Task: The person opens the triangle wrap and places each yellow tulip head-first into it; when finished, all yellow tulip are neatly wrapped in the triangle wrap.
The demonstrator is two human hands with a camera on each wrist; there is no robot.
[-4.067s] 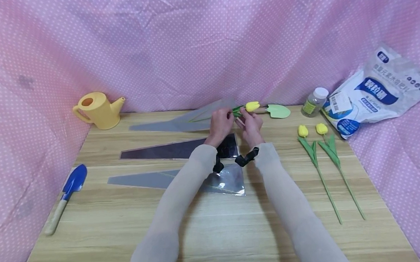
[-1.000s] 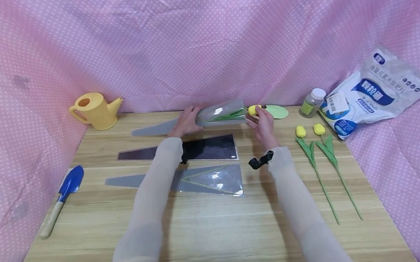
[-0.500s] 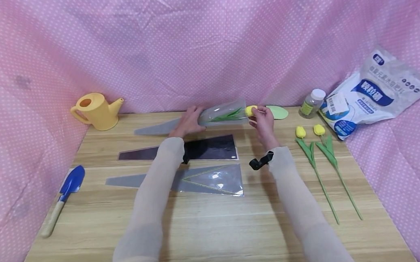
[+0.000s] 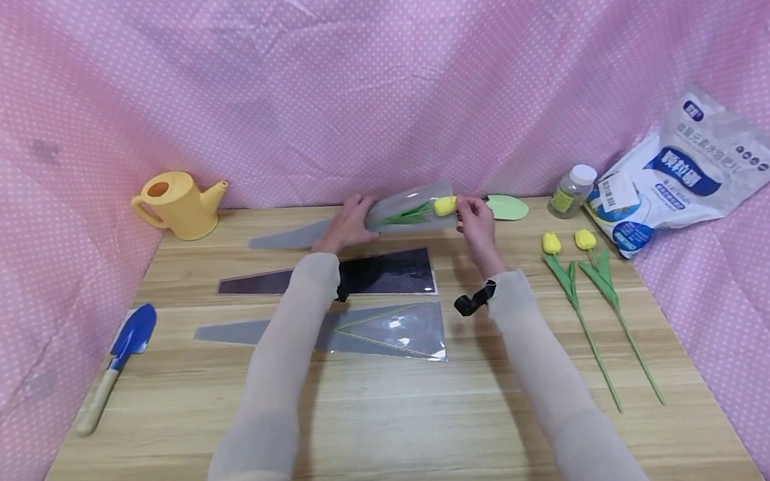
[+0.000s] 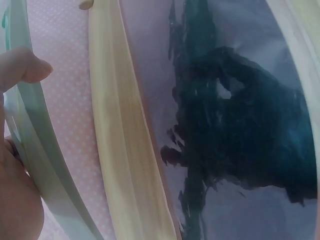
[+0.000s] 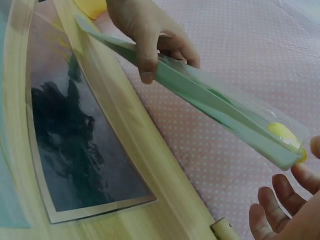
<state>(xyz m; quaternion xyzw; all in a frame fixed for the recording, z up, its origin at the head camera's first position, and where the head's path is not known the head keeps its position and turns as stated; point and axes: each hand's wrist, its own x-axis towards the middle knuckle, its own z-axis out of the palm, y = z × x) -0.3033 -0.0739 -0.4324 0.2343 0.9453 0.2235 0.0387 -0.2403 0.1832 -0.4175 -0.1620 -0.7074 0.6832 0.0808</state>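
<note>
At the far side of the table my left hand (image 4: pixel 349 224) grips a clear-and-grey flower sleeve (image 6: pixel 195 97) round its middle, thumb on the near side. Inside the sleeve lies a yellow tulip (image 4: pixel 445 206), its green leaves showing through the film and its bloom at the wide mouth. My right hand (image 4: pixel 478 226) is at that mouth, an index fingertip touching the bloom's end or the sleeve's edge; which one I cannot tell. Its thumb stands apart from the index finger. The lower stem is hidden by my left hand.
A dark sleeve (image 4: pixel 387 272) and a clear sleeve (image 4: pixel 391 333) lie flat nearer me. Two yellow tulips (image 4: pixel 550 243) lie right. Around stand a watering can (image 4: pixel 184 202), blue trowel (image 4: pixel 133 331), green trowel (image 4: pixel 508 206), bottle (image 4: pixel 569 194) and a white bag (image 4: pixel 675 175).
The tulip was between both hands above the sleeve earlier; now it lies inside. Over the last second its bloom has moved left into the mouth, with my right hand following. My left hand barely moved.
</note>
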